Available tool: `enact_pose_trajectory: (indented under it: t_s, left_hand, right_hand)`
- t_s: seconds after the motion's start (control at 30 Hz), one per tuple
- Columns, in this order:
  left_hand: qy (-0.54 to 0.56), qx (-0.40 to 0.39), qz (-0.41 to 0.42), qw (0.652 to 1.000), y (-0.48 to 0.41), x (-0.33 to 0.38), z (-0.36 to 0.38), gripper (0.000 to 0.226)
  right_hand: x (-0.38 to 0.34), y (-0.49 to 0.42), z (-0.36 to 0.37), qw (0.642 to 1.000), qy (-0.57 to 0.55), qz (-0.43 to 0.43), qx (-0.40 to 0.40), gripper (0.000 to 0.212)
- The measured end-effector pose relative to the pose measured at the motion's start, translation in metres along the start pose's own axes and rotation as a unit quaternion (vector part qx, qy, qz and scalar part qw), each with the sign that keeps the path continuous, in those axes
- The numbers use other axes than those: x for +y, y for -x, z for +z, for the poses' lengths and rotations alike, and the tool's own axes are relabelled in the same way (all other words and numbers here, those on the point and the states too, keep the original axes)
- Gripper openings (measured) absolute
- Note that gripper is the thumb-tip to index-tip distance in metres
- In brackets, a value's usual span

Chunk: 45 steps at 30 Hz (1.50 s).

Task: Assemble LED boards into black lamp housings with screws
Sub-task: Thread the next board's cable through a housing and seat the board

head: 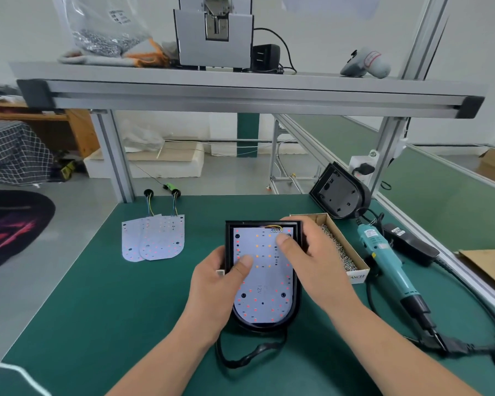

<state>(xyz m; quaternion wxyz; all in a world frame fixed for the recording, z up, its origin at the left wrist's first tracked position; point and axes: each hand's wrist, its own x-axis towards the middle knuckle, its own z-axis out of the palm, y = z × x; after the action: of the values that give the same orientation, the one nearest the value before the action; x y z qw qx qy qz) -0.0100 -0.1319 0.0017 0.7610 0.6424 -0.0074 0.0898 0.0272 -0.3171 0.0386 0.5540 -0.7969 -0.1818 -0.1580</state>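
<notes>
A black lamp housing (297,298) lies on the green bench in front of me with a white LED board (265,281) seated inside it. My left hand (216,284) grips the housing's left edge, thumb pressed on the board. My right hand (309,255) wraps the housing's right side, its thumb on the board's upper right near the soldered wires. A black cable runs out from under the housing toward me. Two more LED boards (155,238) with wires lie overlapped at the left. A cardboard box of screws (340,247) sits right of the housing.
A teal electric screwdriver (389,261) lies right of the screw box, its cord trailing toward me. Another black housing (339,192) leans against the frame post at the back right. A black power adapter (412,244) lies beside the screwdriver. An aluminium shelf (240,92) spans overhead.
</notes>
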Motion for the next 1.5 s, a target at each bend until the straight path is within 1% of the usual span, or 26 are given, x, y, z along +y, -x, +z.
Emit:
enact_pose_trajectory:
  t_s: [0.17, 0.4, 0.5, 0.63, 0.73, 0.9, 1.1, 1.2, 1.3, 1.4, 1.5]
  left_hand:
    - [-0.010, -0.001, 0.001, 1.000, 0.001, 0.003, 0.001, 0.018]
    - [-0.022, 0.006, -0.006, 1.000, 0.004, 0.004, 0.005, 0.015]
    - [-0.023, 0.016, -0.010, 1.000, 0.005, 0.004, 0.005, 0.014]
    - [-0.028, -0.012, -0.011, 0.999, 0.004, 0.009, 0.005, 0.031]
    - [-0.034, -0.015, 0.003, 0.999, 0.004, 0.011, 0.002, 0.025]
    - [-0.028, 0.012, 0.011, 0.999, 0.003, 0.013, 0.001, 0.017]
    - [-0.017, 0.025, 0.005, 1.000, 0.004, 0.013, 0.001, 0.019]
    - [-0.016, 0.020, 0.000, 1.000, 0.004, 0.015, 0.002, 0.025]
    - [-0.011, 0.023, -0.004, 1.000, 0.005, 0.016, 0.003, 0.030]
    - [-0.002, 0.038, 0.001, 0.999, 0.006, 0.018, 0.003, 0.029]
    - [0.002, 0.045, 0.005, 0.999, 0.006, 0.020, 0.002, 0.032]
  right_hand:
    - [-0.001, 0.000, 0.007, 0.998, -0.057, 0.027, -0.012, 0.022]
    - [0.001, -0.001, 0.006, 0.993, -0.095, 0.064, 0.014, 0.025]
    - [-0.001, -0.002, 0.007, 0.993, -0.094, 0.064, 0.014, 0.025]
    - [-0.001, -0.004, 0.004, 0.992, -0.104, 0.066, 0.014, 0.024]
    - [0.000, -0.003, 0.003, 0.994, -0.097, 0.056, 0.006, 0.024]
    - [0.001, -0.001, 0.007, 0.994, -0.097, 0.053, -0.008, 0.020]
    - [-0.002, 0.001, 0.012, 0.990, -0.125, 0.064, -0.004, 0.026]
    - [-0.002, 0.001, 0.011, 0.987, -0.141, 0.071, -0.003, 0.029]
    - [-0.004, 0.000, 0.011, 0.988, -0.133, 0.075, -0.008, 0.031]
    - [-0.006, 0.002, 0.013, 0.992, -0.110, 0.054, -0.020, 0.031]
    - [-0.009, 0.004, 0.013, 0.991, -0.119, 0.054, -0.031, 0.031]
